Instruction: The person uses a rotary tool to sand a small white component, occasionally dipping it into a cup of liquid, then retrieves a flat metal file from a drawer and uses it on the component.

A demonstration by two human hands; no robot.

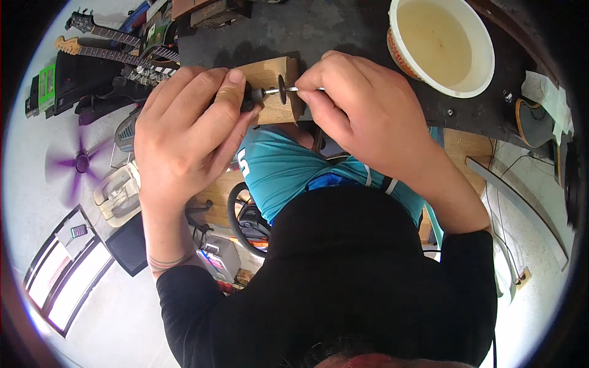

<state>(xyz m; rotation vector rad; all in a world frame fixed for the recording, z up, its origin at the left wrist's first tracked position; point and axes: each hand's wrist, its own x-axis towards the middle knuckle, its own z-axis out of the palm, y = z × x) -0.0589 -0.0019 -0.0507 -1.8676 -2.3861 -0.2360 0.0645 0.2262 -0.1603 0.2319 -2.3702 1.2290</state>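
Observation:
My left hand is closed round the dark body of a rotary tool, and only its black nose shows past the fingers. On the tool's metal shaft sits a thin dark disc, seen nearly edge-on. My right hand pinches a thin metal piece on the disc's other side. The tip of that piece is close to the disc; whether they touch I cannot tell. Behind and beneath them lies a wooden block at the near edge of the dark workbench.
A white tub of cloudy liquid stands on the bench to the right. Wooden pieces lie at the far left of it. To the left are electric guitars and a purple fan. My legs in teal shorts are under the bench edge.

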